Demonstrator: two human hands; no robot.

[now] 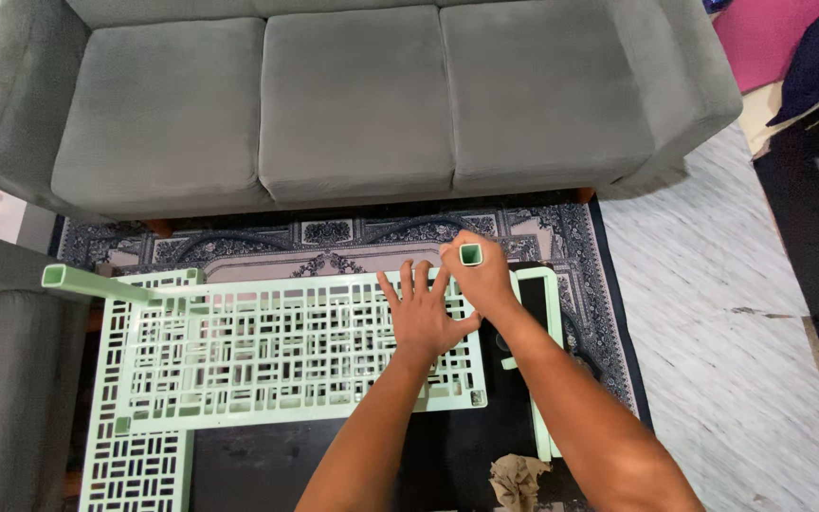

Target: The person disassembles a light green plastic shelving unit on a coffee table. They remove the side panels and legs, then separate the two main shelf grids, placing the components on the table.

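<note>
Green tube [470,254] — base behind right hand [482,277]

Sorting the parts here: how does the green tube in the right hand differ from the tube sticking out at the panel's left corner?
The tube in the right hand stands upright, its open square end facing the camera; the tube at the left corner lies nearly level, showing its length. The right hand grips the first; nothing holds the second. The left hand lies flat on the lattice panel. Both tubes are pale green, square and hollow.
</note>
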